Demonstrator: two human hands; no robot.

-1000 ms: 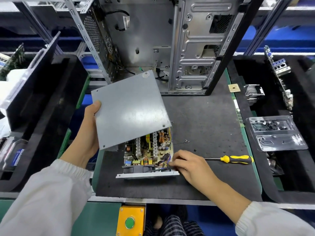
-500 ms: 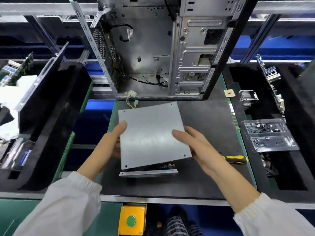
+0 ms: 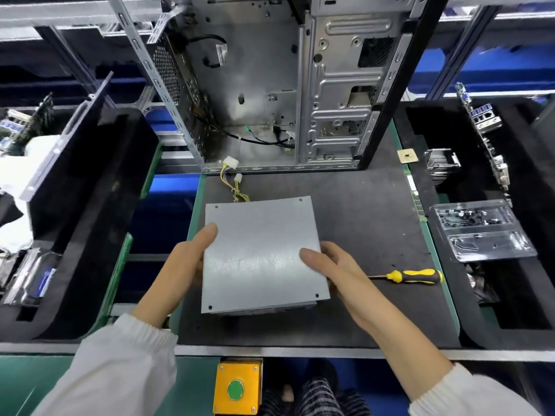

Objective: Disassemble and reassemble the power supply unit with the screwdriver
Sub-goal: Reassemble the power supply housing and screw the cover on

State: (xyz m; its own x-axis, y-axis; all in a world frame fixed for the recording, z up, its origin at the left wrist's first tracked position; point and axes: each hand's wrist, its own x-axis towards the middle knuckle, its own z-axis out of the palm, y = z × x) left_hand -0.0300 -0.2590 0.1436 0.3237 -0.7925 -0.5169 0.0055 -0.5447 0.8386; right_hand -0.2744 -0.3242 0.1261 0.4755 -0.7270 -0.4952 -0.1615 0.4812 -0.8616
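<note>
Since a second ago the cover (image 3: 258,253) has been coming down from its tilt in the left hand (image 3: 183,265) and is now lying flat over the power supply (image 3: 264,311), hiding the board. Both hands are gripping it: the left is clasping its left edge with the thumb on top, and the right hand (image 3: 339,274) is clasping its right edge the same way. The unit is sitting on the black mat (image 3: 360,205), near its front, between the two hands.

Lying just right of the right hand is the screwdriver (image 3: 411,276), its long axis running left to right, tip toward the hand and handle away, so the right hand is likely the one to reach for it.

Counted: one cover showing four corner holes, one screwdriver, two white connectors (image 3: 231,162) on the cable behind the unit, and one clear tray (image 3: 480,232) of small parts.
</note>
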